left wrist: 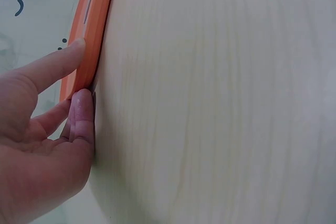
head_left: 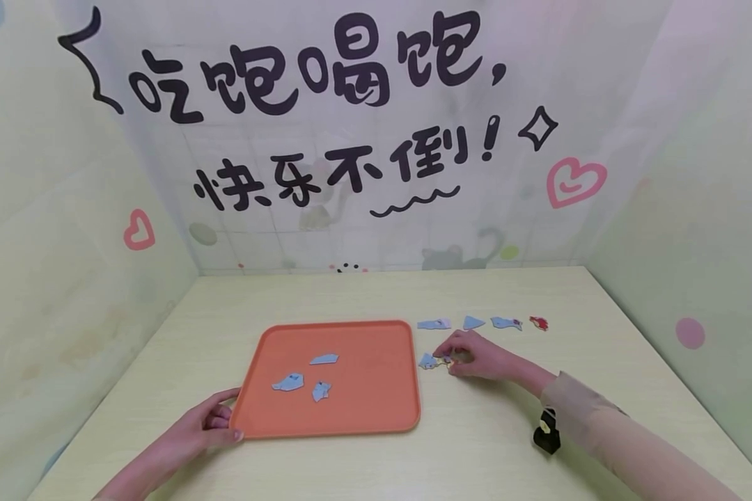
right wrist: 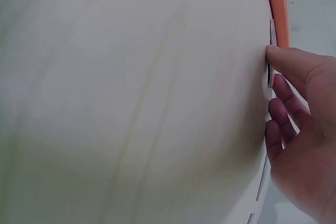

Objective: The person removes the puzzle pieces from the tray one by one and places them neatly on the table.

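Observation:
My left hand (head_left: 203,424) grips the near left corner of an orange tray (head_left: 370,396), with the thumb at its near side (left wrist: 100,19). Three light-blue, irregular flat puzzle pieces lie on the tray: one at the back (head_left: 324,359), one at the left (head_left: 288,383) and one nearer (head_left: 321,391). Just right of the tray, my right hand (head_left: 479,356) pinches a flat puzzle piece (head_left: 441,361) between thumb and fingers, low over the table. Its light-blue end (head_left: 427,360) shows; the fingers cover the rest. In the right wrist view, that piece (right wrist: 272,32) appears edge-on.
Behind the right hand several pieces lie in a row: a long blue one (head_left: 434,324), a triangular one (head_left: 473,322), another blue one (head_left: 507,323) and a red one (head_left: 539,323). The pale wooden table (head_left: 476,445) meets printed curtains at the back and sides.

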`<act>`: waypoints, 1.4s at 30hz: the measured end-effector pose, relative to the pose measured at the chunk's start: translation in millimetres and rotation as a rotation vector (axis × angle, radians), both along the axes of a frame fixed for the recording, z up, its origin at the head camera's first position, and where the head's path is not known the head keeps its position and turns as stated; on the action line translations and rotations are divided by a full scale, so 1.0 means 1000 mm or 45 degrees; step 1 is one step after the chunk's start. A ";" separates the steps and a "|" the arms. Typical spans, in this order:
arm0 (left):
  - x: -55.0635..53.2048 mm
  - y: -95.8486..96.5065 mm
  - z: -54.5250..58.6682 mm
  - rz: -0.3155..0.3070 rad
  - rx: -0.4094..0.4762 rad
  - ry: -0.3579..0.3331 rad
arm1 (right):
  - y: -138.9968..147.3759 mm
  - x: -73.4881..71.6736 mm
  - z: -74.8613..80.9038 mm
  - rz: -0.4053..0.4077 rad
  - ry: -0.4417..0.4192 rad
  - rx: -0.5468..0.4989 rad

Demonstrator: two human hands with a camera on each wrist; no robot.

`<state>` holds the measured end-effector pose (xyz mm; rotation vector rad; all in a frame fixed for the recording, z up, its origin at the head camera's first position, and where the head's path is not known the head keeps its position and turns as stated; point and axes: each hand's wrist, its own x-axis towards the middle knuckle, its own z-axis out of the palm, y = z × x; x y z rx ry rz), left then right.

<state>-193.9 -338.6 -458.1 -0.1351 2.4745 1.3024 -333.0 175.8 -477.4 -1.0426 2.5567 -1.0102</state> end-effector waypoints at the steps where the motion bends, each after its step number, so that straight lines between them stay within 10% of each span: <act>1: 0.000 0.000 0.000 0.003 -0.003 -0.002 | 0.000 0.000 0.000 0.000 0.005 0.004; 24: 0.001 -0.002 -0.003 -0.003 0.006 0.000 | -0.016 -0.006 0.024 0.090 0.007 0.128; 42: 0.002 0.000 0.001 0.012 0.002 0.012 | -0.087 -0.015 0.067 0.279 0.108 0.249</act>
